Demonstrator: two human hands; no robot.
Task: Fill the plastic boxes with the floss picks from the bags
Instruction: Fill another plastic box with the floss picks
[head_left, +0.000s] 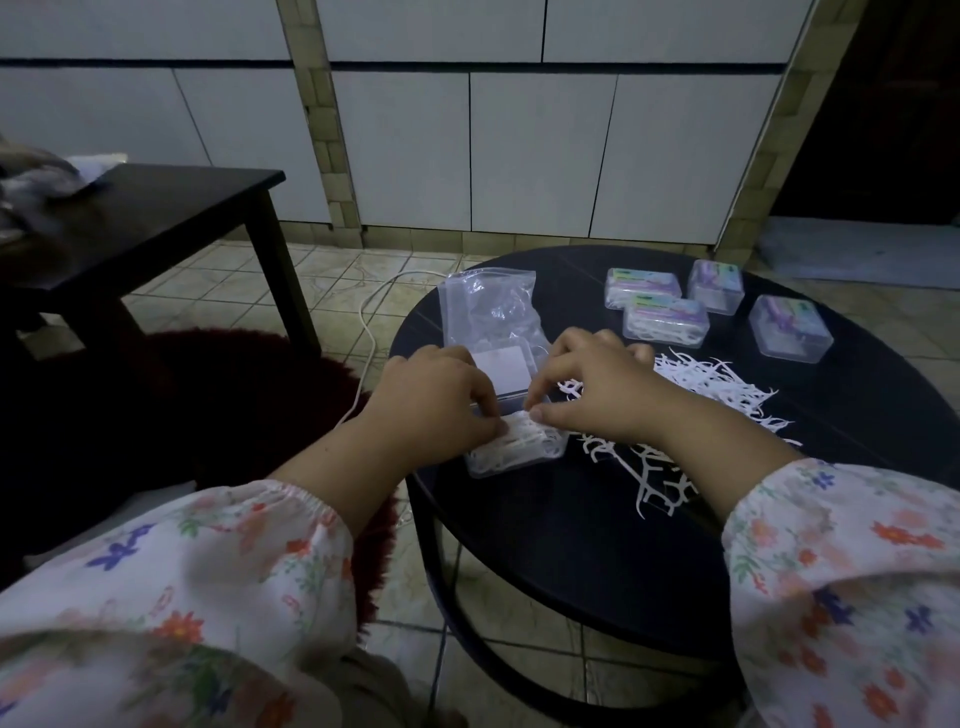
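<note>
Both hands over open box (514, 452) at worktop (571, 545) front-left: left hand (441, 400) & right hand (592, 389) fingers curled, pinching picks (519, 434) in it. Loose picks (717, 384) beside, right. Bag (488, 301) behind; four closed boxes (665, 322) far right.

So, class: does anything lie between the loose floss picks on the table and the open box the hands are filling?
Nothing visible does. The loose floss picks lie just right of the open box, with only the right hand above them.
</note>
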